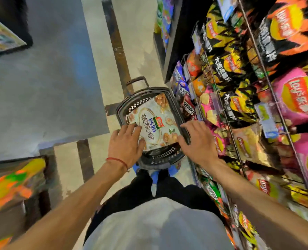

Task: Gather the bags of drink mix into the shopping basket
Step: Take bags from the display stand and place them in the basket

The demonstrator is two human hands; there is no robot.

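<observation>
Head view: bag of drink mix (156, 112) lies flat in the basket (163, 156), nearly rim to rim. Left hand (126, 143) is open, fingers flat on the bag's near-left corner. Right hand (198, 141) is open and empty over the right rim.

Risk: bag looks to ride high and could slide out on a lift. Chip shelf (239, 109) crowds the right rim, so a right-hand swing may knock bags. Room to move is left, over the floor (59, 87).

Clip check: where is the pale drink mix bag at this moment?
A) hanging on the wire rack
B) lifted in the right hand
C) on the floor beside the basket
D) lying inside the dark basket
D: the drink mix bag lies flat inside the basket, with the left hand touching its near corner.
</observation>
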